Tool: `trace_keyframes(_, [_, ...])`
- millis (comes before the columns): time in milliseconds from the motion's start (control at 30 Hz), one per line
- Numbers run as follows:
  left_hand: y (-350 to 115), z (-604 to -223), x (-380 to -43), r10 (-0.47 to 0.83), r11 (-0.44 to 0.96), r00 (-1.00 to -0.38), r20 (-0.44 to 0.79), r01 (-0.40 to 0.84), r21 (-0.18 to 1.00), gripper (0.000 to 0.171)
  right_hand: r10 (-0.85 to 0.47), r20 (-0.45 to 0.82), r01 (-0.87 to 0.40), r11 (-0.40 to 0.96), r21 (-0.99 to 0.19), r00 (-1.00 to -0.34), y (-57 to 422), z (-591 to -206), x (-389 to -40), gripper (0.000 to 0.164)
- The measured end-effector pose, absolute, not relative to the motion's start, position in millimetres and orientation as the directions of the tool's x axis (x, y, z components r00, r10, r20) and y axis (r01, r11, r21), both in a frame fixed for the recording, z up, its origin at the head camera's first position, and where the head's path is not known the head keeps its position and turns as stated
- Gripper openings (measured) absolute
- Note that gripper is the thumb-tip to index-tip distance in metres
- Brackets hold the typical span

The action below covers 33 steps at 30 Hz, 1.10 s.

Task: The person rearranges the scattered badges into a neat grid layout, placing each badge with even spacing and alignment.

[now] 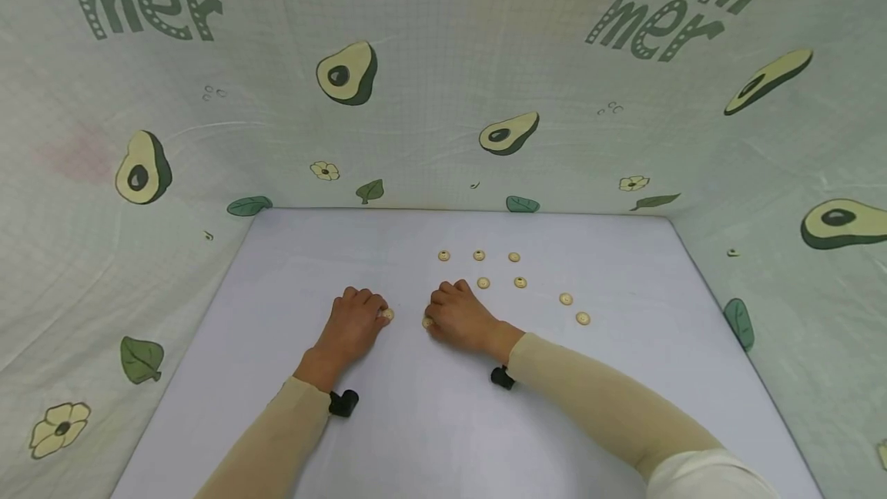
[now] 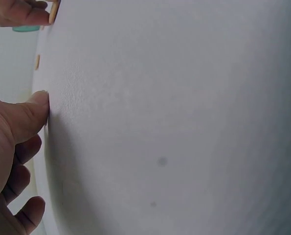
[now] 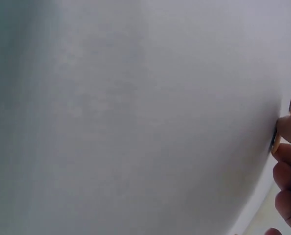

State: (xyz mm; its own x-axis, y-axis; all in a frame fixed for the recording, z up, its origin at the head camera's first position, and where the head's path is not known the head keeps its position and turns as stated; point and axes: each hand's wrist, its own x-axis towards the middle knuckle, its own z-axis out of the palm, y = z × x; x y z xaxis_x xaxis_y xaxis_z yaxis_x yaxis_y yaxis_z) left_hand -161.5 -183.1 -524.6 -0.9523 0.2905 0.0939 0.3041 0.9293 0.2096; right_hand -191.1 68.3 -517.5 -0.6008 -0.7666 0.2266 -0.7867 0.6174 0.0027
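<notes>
In the head view, small round pale-wood discs lie on a white table. My left hand (image 1: 355,323) rests low on the table left of centre, its thumb and finger pinching one wooden disc (image 1: 388,314). To its right, my right hand (image 1: 460,318) pinches a second disc (image 1: 426,323) at its left edge. The right wrist view shows this second disc (image 3: 276,143) tilted on edge between thumb and fingertip. A short gap separates the two hands. In the left wrist view my left thumb (image 2: 30,115) hides most of the disc it holds.
Several more discs lie beyond and right of my right hand, among them a far one (image 1: 479,256) and a near-right one (image 1: 583,318). A cloth (image 1: 430,83) printed with avocados and leaves hangs around the table (image 1: 416,437) at the back and sides.
</notes>
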Motion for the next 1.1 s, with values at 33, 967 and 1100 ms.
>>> trace_keyframes(33, [-183,-524,-161,0.289,0.929,-0.953,0.095,0.303,0.212,0.024,-0.769,0.227,-0.788,0.616,0.01,-0.598,68,-518,-191,0.011])
trace_keyframes(967, [-185,-525,-161,0.301,0.922,-0.95,0.088,0.314,0.228,0.022,-0.698,0.197,-0.708,0.705,0.021,-0.689,94,-512,-243,0.017])
trace_keyframes(1100, [-185,-524,-161,0.301,0.922,-0.949,0.094,0.315,0.226,0.022,-0.687,0.201,-0.7,0.714,0.008,-0.698,92,-513,-246,0.016])
